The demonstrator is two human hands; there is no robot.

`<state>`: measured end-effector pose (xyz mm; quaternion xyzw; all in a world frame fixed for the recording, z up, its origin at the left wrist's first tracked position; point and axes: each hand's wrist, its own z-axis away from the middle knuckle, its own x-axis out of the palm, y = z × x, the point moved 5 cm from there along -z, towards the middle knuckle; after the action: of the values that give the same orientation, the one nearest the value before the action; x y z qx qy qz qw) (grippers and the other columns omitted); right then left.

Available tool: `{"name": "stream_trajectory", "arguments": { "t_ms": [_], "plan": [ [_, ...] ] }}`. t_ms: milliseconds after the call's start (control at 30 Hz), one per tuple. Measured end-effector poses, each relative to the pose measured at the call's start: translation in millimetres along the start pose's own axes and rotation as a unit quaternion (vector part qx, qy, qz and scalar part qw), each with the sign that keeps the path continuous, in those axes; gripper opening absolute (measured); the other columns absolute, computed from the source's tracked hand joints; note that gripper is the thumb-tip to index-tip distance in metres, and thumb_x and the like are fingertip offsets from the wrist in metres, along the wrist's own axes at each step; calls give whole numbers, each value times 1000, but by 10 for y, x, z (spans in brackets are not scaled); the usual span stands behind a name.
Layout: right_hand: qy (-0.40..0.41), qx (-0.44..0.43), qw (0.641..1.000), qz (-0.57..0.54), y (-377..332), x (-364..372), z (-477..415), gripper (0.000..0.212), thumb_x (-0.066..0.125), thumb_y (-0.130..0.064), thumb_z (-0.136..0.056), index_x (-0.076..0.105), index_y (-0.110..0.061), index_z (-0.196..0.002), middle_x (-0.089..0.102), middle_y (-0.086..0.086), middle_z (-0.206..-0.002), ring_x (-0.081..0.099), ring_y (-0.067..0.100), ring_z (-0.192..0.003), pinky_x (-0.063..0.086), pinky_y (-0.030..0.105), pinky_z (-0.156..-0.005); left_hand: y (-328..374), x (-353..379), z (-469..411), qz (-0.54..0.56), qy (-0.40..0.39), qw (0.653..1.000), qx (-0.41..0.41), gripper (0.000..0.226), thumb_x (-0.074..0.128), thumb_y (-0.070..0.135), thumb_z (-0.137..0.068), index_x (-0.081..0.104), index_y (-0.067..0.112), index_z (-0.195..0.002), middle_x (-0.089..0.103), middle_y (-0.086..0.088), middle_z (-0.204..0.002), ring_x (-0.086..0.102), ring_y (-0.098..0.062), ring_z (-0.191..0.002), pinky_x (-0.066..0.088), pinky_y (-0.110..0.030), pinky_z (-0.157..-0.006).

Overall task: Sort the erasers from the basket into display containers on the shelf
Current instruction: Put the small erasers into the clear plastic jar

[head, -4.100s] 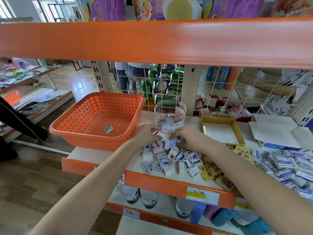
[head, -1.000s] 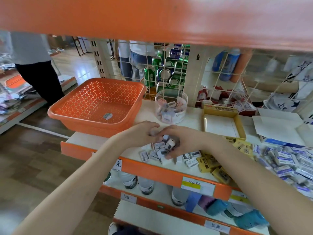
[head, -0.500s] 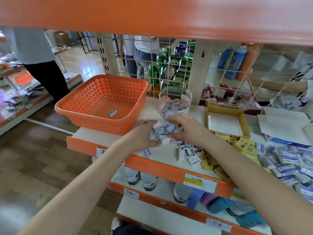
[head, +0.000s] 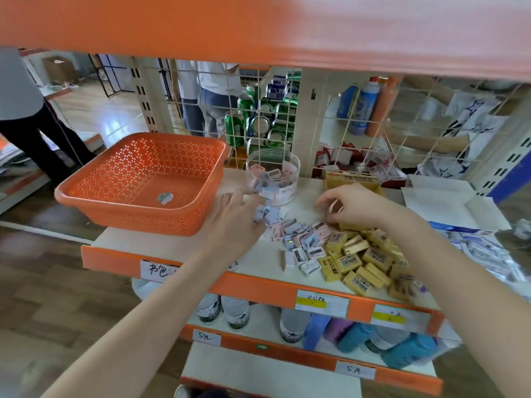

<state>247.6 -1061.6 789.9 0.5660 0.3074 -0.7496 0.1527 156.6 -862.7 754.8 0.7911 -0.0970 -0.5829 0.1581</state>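
Observation:
The orange basket [head: 138, 179] stands on the left of the shelf with one small item on its floor. Behind my hands a clear round container [head: 273, 173] holds several small erasers. My left hand [head: 235, 216] reaches toward that container and holds a few small white and blue erasers [head: 268, 215] between thumb and fingers. My right hand [head: 356, 205] hovers with curled fingers at the far edge of the loose pile and pinches a small eraser. Small white, pink and blue erasers [head: 300, 242] lie on the shelf beside a heap of yellow erasers [head: 362, 258].
A yellow cardboard box [head: 352, 179] and an open white box [head: 448, 206] sit at the back right. Blue-and-white erasers [head: 482, 249] are spread at the far right. A wire grid backs the shelf. An orange shelf beam [head: 258, 27] hangs overhead. People stand beyond.
My hands, which together scooped up a bunch of small erasers, have parted. The left one has moved toward the clear container and the right one has swung right, over the pile's far edge.

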Motion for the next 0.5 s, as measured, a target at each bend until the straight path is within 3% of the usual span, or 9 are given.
{"name": "stream_trajectory", "arguments": {
  "t_ms": [133, 233, 333, 500],
  "plan": [
    [-34, 0, 996, 81, -91, 124, 55, 41, 65, -12, -85, 58, -22, -124, 62, -3, -117, 56, 13, -105, 42, 19, -82, 374, 96, 58, 92, -99, 986, 99, 49, 68, 38, -82, 54, 26, -128, 44, 7, -134, 31, -16, -128, 21, -22, -102],
    [-51, 2, 989, 140, -150, 186, -14, 38, 61, -10, -87, 60, -17, -124, 64, 0, -119, 57, 17, -110, 42, 23, -86, 612, 271, 191, 56, -168, 968, 178, 66, 66, 54, -78, 44, 32, -136, 36, 14, -142, 23, -11, -133, 19, -30, -112],
    [-80, -3, 984, 161, -194, 235, -97, 30, 63, -12, -84, 65, -14, -113, 67, 0, -104, 60, 20, -101, 45, 27, -76, 704, 351, 254, -5, -166, 964, 207, 70, 63, 57, -78, 39, 34, -140, 31, 16, -146, 20, -9, -134, 17, -36, -114],
    [-45, -13, 990, 136, -233, 290, -212, 36, 56, -7, -86, 63, -19, -120, 65, 3, -114, 60, 20, -101, 49, 27, -80, 563, 276, 258, -6, -133, 969, 208, 55, 63, 44, -81, 48, 33, -133, 38, 14, -141, 25, -9, -133, 21, -30, -111]
  ]
}}
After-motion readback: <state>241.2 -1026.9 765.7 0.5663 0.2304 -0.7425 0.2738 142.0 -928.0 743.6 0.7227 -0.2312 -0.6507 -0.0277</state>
